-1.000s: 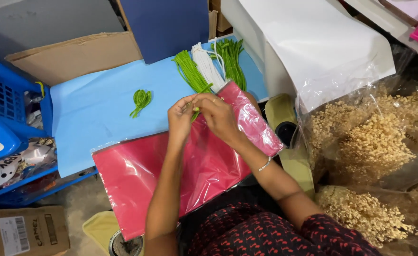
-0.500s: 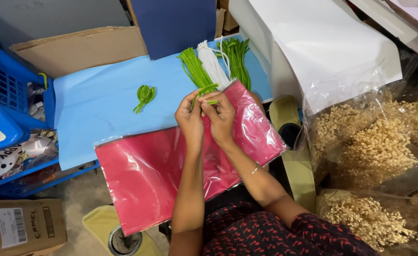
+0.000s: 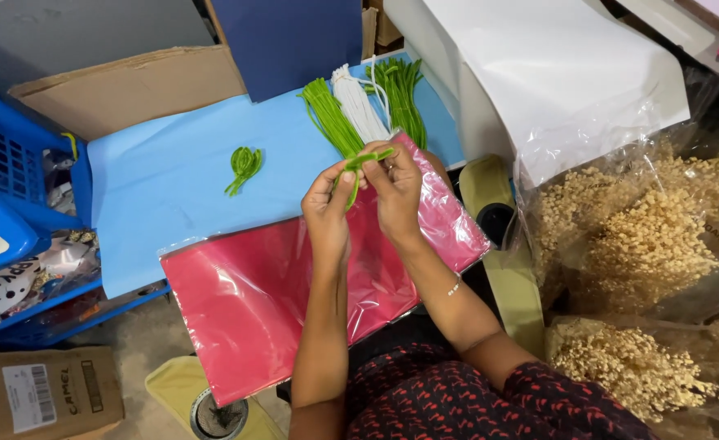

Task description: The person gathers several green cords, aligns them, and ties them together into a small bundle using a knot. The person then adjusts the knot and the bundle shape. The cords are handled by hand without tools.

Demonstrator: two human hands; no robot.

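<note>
Blue crate (image 3: 5,175): one, it stood off the left edge of the worktop, with oddments inside too small to tell.
Cardboard box (image 3: 46,395): one, on the floor below the crate.
Worktop (image 3: 172,187): a light blue sheet covered it.
Finished green bundle (image 3: 244,165): one small looped tuft, it lay alone on the blue sheet, well apart from both hands, to their left.
Pink sheets (image 3: 253,301): one stack in a clear sleeve, at the near edge of the worktop, under the forearms.
Left hand (image 3: 327,208): its grip was pinched on the lower part of the green strands.
Green strands (image 3: 358,169): one short cluster, held above the pink sheets between the two hands — its long axis ran from lower left to upper right, the top end bent over toward the right hand.
Right hand (image 3: 394,189): its grip was pinched on the upper end; both hands were equally near, each touching the strands.
Loose stock at the far edge: two green sheaves (image 3: 331,121) (image 3: 400,94) with one white sheaf (image 3: 359,106) between them — just beyond the fingertips.
Bags of dried beige flowers (image 3: 645,236): two, off the right edge.
</note>
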